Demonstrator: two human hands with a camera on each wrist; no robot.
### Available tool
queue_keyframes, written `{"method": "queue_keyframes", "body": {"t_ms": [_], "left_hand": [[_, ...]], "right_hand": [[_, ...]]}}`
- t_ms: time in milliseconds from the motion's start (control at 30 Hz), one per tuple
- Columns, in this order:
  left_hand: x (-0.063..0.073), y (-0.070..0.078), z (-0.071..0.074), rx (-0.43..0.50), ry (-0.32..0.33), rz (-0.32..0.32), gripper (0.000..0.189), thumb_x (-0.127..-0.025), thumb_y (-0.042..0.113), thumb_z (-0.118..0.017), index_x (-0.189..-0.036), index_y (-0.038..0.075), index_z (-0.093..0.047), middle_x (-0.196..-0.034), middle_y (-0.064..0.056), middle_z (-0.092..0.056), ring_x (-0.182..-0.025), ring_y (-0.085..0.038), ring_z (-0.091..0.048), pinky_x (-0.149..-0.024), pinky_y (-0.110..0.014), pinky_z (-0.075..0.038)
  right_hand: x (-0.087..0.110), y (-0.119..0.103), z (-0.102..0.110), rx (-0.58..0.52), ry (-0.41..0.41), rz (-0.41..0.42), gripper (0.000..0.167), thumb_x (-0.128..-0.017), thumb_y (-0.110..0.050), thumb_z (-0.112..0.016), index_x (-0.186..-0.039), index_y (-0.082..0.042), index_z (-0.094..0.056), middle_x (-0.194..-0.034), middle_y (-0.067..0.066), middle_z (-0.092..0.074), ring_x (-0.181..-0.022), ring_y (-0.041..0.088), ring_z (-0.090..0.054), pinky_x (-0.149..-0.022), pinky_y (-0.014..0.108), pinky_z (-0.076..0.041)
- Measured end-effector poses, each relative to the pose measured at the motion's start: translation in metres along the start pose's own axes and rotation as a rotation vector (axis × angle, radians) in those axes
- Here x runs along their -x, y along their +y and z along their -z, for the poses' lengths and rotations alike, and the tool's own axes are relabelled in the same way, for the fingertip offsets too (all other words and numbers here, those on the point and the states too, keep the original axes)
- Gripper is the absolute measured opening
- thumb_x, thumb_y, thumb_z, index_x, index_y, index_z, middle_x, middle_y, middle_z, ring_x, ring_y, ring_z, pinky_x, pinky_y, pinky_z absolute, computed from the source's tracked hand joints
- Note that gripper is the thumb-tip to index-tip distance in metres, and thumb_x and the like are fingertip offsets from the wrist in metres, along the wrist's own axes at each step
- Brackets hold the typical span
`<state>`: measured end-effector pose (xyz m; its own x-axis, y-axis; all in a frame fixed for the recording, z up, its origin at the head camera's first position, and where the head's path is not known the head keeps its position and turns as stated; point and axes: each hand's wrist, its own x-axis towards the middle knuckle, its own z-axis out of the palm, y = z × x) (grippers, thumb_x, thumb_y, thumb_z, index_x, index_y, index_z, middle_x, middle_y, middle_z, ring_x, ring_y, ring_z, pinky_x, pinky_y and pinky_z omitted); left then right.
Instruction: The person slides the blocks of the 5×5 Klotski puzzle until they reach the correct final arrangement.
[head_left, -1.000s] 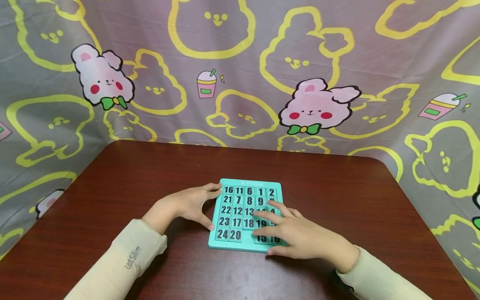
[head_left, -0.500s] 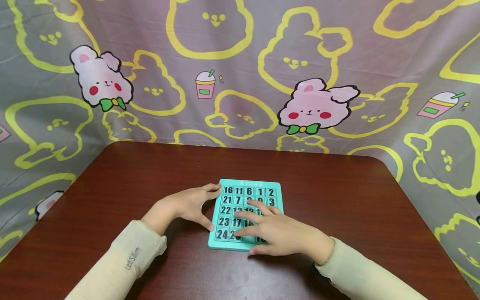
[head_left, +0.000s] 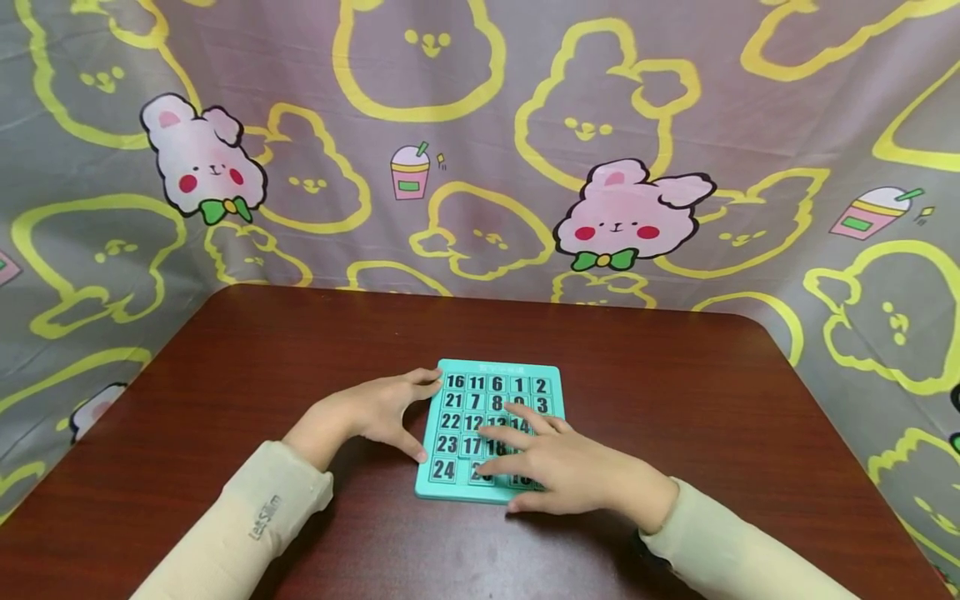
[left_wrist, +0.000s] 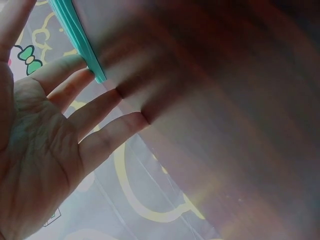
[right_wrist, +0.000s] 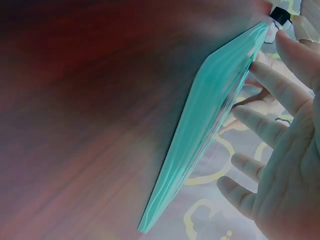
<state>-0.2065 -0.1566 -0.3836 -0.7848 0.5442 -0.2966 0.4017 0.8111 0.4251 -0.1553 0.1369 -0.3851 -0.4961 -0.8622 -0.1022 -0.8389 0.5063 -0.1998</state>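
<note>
A turquoise number slide puzzle lies flat on the table, its tiles printed with black numbers. My right hand spreads over its right half, hiding several tiles. One fingertip is on the 20 tile in the bottom row, and a gap shows between it and the 24 tile. My left hand rests at the puzzle's left edge, thumb near the lower part and fingers near the upper corner. In the left wrist view, the fingers reach out straight toward the puzzle's side.
The dark red-brown wooden table runs back to a grey-pink curtain with yellow outlines and rabbit prints, which hangs around its back and sides. A black band shows under the right sleeve.
My right hand has moved left across the puzzle, then slightly back right. The 20 tile has slid right, away from the 24 tile. My left hand stays at the left edge.
</note>
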Motion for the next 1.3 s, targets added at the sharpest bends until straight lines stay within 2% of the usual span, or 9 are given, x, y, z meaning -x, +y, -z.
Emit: {"method": "queue_keyframes", "body": {"t_ms": [300, 467, 700, 1300], "left_hand": [[0.000, 0.000, 0.000, 0.000, 0.004, -0.010, 0.109, -0.070, 0.045, -0.088, -0.155, 0.006, -0.032, -0.167, -0.005, -0.018, -0.151, -0.029, -0.027, -0.116, -0.048, -0.035], [0.000, -0.001, 0.000, 0.001, 0.004, -0.008, 0.109, -0.070, 0.046, -0.088, -0.155, 0.006, -0.032, -0.167, -0.005, -0.018, -0.151, -0.029, -0.026, -0.117, -0.048, -0.034], [-0.001, 0.000, 0.000, -0.004, 0.001, -0.012, 0.109, -0.070, 0.046, -0.088, -0.155, 0.006, -0.033, -0.167, -0.006, -0.019, -0.149, -0.029, -0.031, -0.115, -0.047, -0.036], [0.000, -0.001, 0.000, 0.004, -0.001, -0.006, 0.110, -0.071, 0.049, -0.087, -0.155, 0.007, -0.032, -0.167, -0.006, -0.017, -0.150, -0.031, -0.028, -0.115, -0.050, -0.036]], "right_hand": [[0.019, 0.004, -0.001, -0.010, 0.033, -0.033, 0.046, -0.095, -0.047, -0.063, -0.139, -0.041, -0.056, -0.158, -0.002, -0.039, -0.148, 0.039, -0.023, -0.098, 0.068, -0.040], [0.021, 0.005, -0.001, -0.004, 0.046, -0.032, 0.047, -0.094, -0.048, -0.063, -0.139, -0.039, -0.056, -0.158, -0.001, -0.039, -0.148, 0.040, -0.023, -0.098, 0.068, -0.040], [0.011, 0.002, 0.002, -0.002, 0.054, -0.004, 0.048, -0.094, -0.048, -0.064, -0.140, -0.037, -0.057, -0.158, -0.001, -0.039, -0.149, 0.040, -0.021, -0.098, 0.068, -0.041], [-0.021, -0.008, 0.003, -0.040, 0.016, 0.023, 0.050, -0.095, -0.049, -0.061, -0.143, -0.039, -0.053, -0.162, -0.004, -0.033, -0.152, 0.038, -0.016, -0.103, 0.070, -0.037]]}}
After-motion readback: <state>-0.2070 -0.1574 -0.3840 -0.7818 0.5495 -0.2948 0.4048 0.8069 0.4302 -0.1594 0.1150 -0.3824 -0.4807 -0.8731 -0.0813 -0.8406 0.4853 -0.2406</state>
